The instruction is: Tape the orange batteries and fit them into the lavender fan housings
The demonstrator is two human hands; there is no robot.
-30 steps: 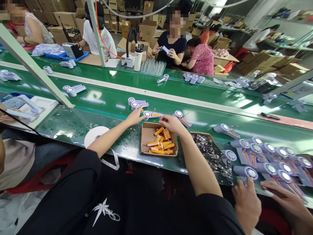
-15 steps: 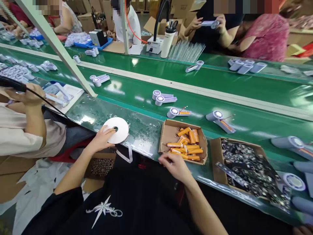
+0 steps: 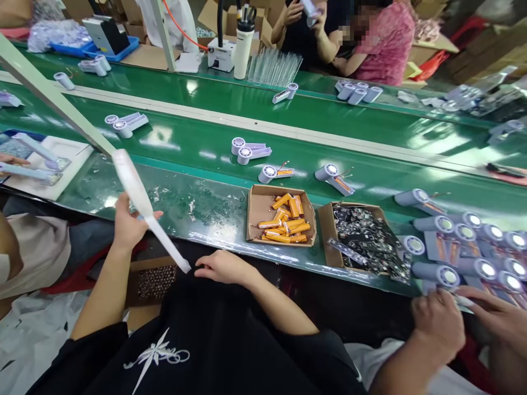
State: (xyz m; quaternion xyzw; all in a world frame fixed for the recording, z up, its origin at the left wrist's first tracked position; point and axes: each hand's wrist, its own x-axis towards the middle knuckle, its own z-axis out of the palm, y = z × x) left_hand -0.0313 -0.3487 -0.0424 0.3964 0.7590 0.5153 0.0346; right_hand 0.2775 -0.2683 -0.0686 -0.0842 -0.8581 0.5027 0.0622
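Note:
My left hand grips a roll of white tape, lifted off the bench and turned nearly edge-on to me. A loose strip of tape runs down from the roll to the right and ends in front of my chest. Just right of that end is my right hand, its thumb and forefinger slightly apart and pointing at the strip. A small gap seems to lie between the fingertips and the tape; the other fingers are curled.
On the bench stand a cardboard box of orange battery cells and a box of small circuit boards. Lilac fan housings lie along the green belt. At right, a co-worker's hands handle more housings. Below left is a carton of small parts.
My left hand has raised the tape roll from the bench and tilted it on edge. My right hand has moved left from beside the battery box to the strip's end. The view has shifted right.

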